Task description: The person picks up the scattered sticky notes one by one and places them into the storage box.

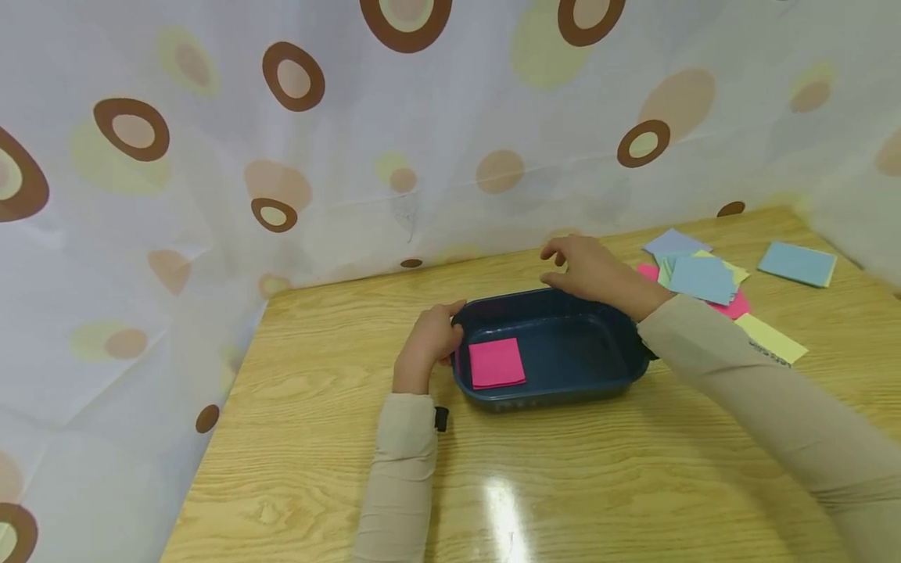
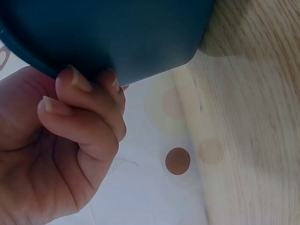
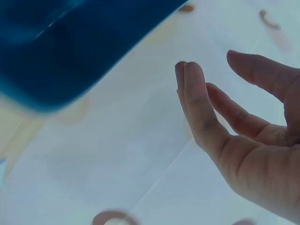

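"Sleeves [image 1: 401,478] nearest us, both tan; what comes past them?"

"The left hand [image 1: 428,342], fingers and thumb clamped on a rim; it grips the left end of a dark blue tray [image 1: 579,348], which stretches off to the right of those fingers."

"And in the tray?"

"Square pink paper [image 1: 497,363], lying just beside the left thumb; it sits well apart from the right fingers."

"How is the right hand [image 1: 590,270]?"

"Near the tray's far rim, its fingers bent; thumb and fingertips stand apart, clear of the tray."

"Farther out?"

"Right of the right fingers, a yellow slip [image 1: 772,338]; behind it a loose heap of coloured paper [image 1: 702,277]; farther right, a blue stack [image 1: 798,263]; all on a wooden table [image 1: 296,438], with a spotted cloth [image 1: 422,117] beyond the fingers of both hands."
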{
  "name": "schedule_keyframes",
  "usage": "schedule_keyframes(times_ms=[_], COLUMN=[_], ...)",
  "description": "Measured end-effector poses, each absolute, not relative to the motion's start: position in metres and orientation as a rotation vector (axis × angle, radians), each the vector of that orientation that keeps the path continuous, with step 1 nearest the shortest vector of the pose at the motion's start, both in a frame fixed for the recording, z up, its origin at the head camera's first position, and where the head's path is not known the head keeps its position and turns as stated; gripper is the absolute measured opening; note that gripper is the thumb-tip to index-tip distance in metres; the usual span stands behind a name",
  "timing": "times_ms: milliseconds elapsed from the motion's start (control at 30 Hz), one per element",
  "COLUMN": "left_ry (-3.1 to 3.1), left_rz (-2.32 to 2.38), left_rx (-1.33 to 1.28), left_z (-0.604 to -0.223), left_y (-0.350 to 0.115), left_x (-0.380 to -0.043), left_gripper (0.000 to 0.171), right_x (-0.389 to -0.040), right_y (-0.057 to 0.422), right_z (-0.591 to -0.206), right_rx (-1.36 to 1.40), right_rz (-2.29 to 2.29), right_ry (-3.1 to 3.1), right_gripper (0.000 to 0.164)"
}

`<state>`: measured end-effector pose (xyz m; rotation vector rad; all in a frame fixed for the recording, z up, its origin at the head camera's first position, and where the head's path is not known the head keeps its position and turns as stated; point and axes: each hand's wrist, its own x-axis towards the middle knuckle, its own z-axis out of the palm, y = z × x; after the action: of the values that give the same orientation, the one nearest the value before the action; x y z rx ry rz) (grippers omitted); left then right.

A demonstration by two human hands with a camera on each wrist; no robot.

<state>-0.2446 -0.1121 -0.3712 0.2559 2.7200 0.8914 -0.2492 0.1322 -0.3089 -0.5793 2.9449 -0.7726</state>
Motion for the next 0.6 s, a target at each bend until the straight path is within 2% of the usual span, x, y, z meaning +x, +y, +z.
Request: schedule_keyframes(times_ms=[600], left_ry=[2.710], left_rz=[0.911], left_rx=[0.240], left_z=[-0.373], left_y=[-0.116], left_x=[-0.243], left_gripper=[0.056], right_x=[-0.286], right_y=[0.255], right_z=[-0.334], right_rx=[-0.186], right_rz=[-0.679], right_ry=[2.921], right_gripper=[0.047])
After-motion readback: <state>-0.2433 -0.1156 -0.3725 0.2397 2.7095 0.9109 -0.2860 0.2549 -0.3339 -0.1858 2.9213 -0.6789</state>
